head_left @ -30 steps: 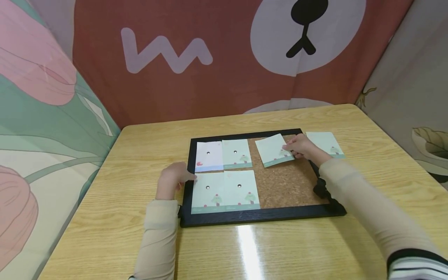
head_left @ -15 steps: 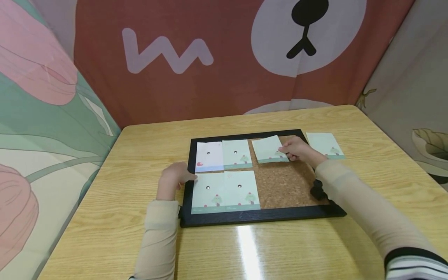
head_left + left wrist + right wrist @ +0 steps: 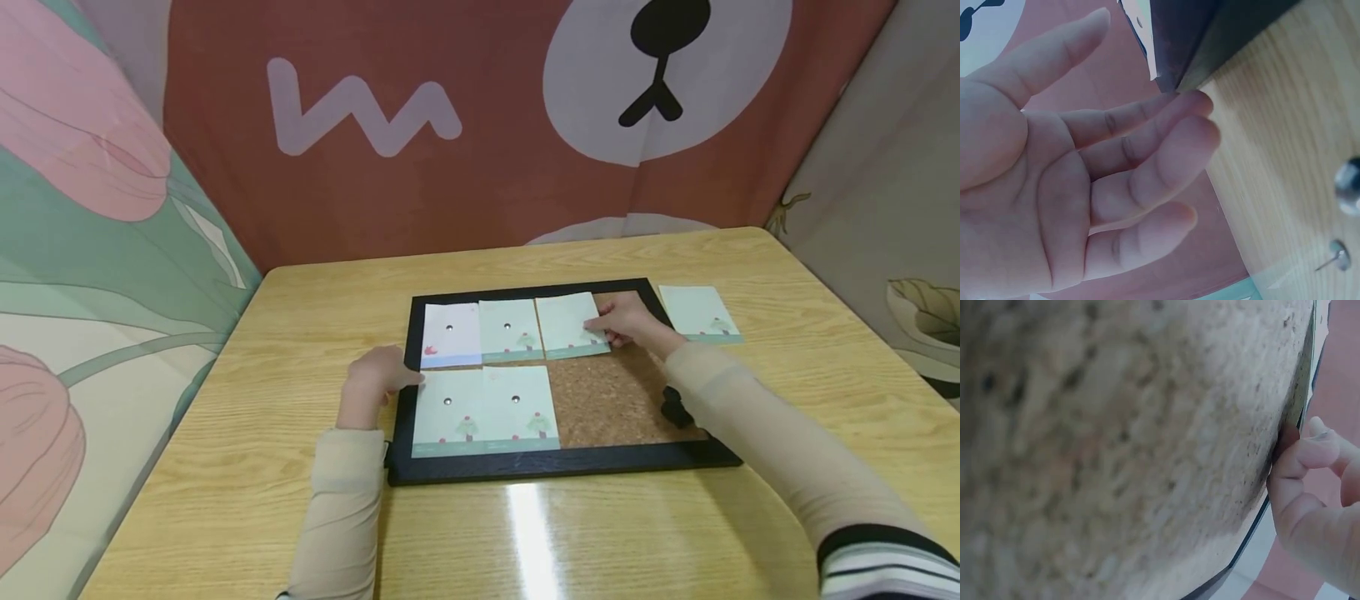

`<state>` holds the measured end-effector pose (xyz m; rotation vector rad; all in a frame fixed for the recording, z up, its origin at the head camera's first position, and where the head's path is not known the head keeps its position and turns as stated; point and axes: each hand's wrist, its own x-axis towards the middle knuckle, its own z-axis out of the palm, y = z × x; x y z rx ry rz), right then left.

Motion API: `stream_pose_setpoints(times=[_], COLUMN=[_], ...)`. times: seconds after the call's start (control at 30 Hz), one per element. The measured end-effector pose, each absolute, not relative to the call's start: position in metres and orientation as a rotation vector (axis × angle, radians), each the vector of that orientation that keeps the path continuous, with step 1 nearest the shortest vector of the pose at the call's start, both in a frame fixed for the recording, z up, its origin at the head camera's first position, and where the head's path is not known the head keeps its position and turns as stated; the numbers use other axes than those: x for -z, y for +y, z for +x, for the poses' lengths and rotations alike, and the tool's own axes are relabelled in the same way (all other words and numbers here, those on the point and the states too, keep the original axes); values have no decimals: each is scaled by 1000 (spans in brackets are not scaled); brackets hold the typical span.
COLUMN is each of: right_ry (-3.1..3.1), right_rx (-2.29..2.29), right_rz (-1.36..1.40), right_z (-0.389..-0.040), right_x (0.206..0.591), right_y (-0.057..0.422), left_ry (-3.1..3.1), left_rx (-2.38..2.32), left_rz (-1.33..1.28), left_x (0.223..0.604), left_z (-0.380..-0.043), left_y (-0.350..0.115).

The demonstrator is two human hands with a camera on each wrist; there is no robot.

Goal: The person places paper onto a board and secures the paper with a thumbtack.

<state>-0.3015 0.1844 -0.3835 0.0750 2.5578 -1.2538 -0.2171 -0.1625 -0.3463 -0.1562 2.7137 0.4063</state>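
In the middle of the frame, right of centre, a pale green square paper note with a darker green strip (image 3: 566,321) sits over the top row of a brown cork board in a black frame (image 3: 615,404). It looks nearly square, so I can't pick out a clear long axis; its strip faces the bottom of the frame, with the lower edge tilting slightly up toward the right. The right hand (image 3: 628,321) pinches the note's right side, with thumb and fingers close together. At the board's left edge, the left hand (image 3: 378,372) has its fingers loosely extended, the thumb apart from them.

Four pinned paper notes (image 3: 516,421) fill the board's left part; the held one lies just beside the upper right of these. The light wooden desk (image 3: 247,417) carries the board, a loose pale green note (image 3: 697,308) at upper right and, in the left wrist view, a silver pushpin (image 3: 1339,255). Behind hangs a reddish-brown cloth with a bear's muzzle (image 3: 480,200); pink tulip fabric (image 3: 90,167) covers the left side.

Below the held note, cork runs to the frame's lower bar.
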Motion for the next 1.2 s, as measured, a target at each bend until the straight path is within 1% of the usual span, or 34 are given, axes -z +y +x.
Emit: stream_pose_setpoints(times=[0.1, 0.3, 0.5, 0.6, 0.73, 0.8, 0.9, 1.2], right_ry=[2666, 2908, 3003, 2991, 2918, 2852, 2783, 2725], right_rx=[1140, 839, 630, 529, 375, 340, 311, 294], right_rz=[8, -229, -355, -530, -845, -929, -979, -931], right_z=[-302, -299, -293, -292, -292, -293, -293, -293], right_x=[386, 385, 379, 378, 380, 381, 383, 388], right_y=[183, 179, 179, 184, 190, 191, 190, 187], left_ry=[2716, 2719, 2715, 2714, 2714, 2712, 2707, 2693], left_rx=[-407, -399, -397, -407, -402, -389, -369, -346], left_rz=[-152, -153, -146, -147, -149, -148, -144, -113], left_x=[346, 347, 347, 348, 349, 349, 350, 353], left_z=[-217, -216, -216, -216, -217, -218, -219, -220], left_y=[-162, -161, -161, -161, -162, -163, -162, -162])
